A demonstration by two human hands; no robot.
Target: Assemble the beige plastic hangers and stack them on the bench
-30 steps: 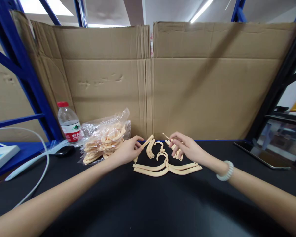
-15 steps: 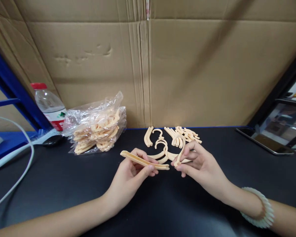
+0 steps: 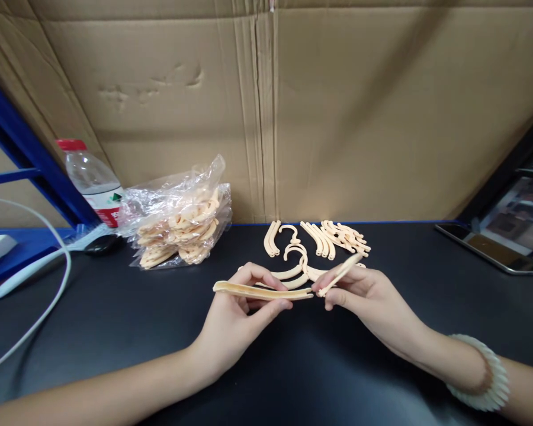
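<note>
My left hand (image 3: 244,313) pinches a long, slightly curved beige plastic hanger arm (image 3: 231,289), held level above the black table (image 3: 160,331). My right hand (image 3: 364,296) pinches a second beige hanger arm (image 3: 344,270), slanted up to the right, its lower end close to the tip of the left piece. Just behind my hands lie assembled small beige hangers (image 3: 298,267) with hooks. Farther back are loose beige pieces (image 3: 333,238) in a row.
A clear plastic bag (image 3: 182,222) of more beige parts lies at the back left, beside a water bottle (image 3: 93,180) with a red cap. A cardboard wall (image 3: 293,106) closes the back. A white cable (image 3: 48,296) runs on the left; a phone (image 3: 493,251) lies at the right.
Both hands came back from the parts pile toward me, each holding a hanger arm. The right hand's piece now tilts flatter, its end brought to the left piece's tip. The view tipped downward.
</note>
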